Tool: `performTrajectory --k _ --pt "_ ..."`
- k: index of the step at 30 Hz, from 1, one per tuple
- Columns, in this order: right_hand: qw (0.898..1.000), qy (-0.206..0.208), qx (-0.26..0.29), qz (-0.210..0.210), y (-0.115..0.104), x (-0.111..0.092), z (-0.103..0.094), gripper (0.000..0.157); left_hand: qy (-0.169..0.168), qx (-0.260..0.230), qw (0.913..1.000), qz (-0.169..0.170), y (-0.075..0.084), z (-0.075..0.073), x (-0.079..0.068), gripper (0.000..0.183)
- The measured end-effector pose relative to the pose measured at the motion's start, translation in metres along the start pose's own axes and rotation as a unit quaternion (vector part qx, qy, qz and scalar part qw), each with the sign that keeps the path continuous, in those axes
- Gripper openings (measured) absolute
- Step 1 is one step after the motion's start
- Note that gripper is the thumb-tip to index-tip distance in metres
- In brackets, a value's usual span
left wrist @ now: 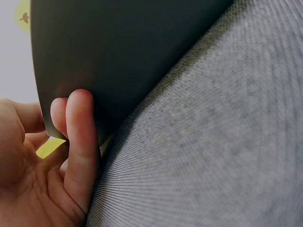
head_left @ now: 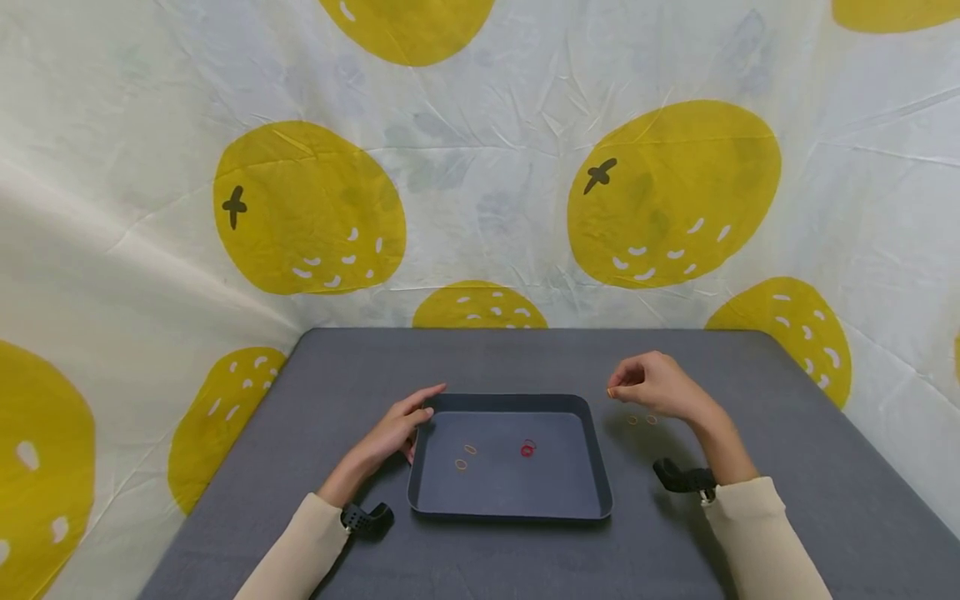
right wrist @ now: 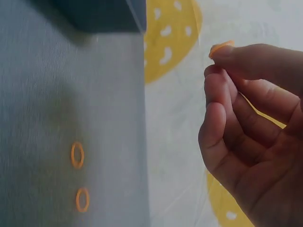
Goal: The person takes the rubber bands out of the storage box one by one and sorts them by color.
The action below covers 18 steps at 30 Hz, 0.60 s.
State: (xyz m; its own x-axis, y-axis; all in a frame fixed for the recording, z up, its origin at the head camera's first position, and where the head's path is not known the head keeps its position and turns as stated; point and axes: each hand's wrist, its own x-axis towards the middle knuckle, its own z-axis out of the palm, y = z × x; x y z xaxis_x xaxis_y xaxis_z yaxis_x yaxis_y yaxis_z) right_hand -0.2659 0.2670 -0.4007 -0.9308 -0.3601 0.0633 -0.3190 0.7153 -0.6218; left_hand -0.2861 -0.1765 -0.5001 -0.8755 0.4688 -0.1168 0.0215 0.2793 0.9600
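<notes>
Fruit-print cloth (head_left: 487, 208) behind grey table (head_left: 360, 358). Right hand (head_left: 660, 387) pinches one orange band (right wrist: 221, 48), thumb against fingertip (band partly hidden). Two loose bands (right wrist: 73, 155) on table, just under that pinch. Left hand (head_left: 392, 432) grips one dark tray (head_left: 510, 493) by rim, thumb over edge, fingers outside. Inside tray, between hands: two tan bands (head_left: 461, 469), red bands (head_left: 527, 452) overlapping, count unclear. Sleeves (head_left: 757, 525) cut off.

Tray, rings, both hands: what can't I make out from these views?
Head: the red rings are too small and bunched together to count surely.
Right wrist: the right hand hides part of the orange ring it pinches; the top edge cuts off most of the tray.
Left wrist: the tray's wall hides part of the left hand and the tray's inside.
</notes>
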Motion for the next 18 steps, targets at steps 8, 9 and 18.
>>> performTrajectory --k 8,9,18 --pt "0.999 0.005 -0.035 0.025 0.026 -0.009 -0.013 0.011 -0.001 0.005 1.0000 0.005 0.001 -0.001 0.001 0.045" --pt "0.999 0.005 -0.039 0.029 0.029 -0.010 -0.014 0.011 0.000 0.005 1.0000 0.006 0.001 -0.001 0.000 0.045" --pt "0.994 -0.002 -0.081 0.075 0.064 -0.021 -0.021 0.010 0.010 0.007 0.9999 0.001 0.001 0.000 0.000 0.044"
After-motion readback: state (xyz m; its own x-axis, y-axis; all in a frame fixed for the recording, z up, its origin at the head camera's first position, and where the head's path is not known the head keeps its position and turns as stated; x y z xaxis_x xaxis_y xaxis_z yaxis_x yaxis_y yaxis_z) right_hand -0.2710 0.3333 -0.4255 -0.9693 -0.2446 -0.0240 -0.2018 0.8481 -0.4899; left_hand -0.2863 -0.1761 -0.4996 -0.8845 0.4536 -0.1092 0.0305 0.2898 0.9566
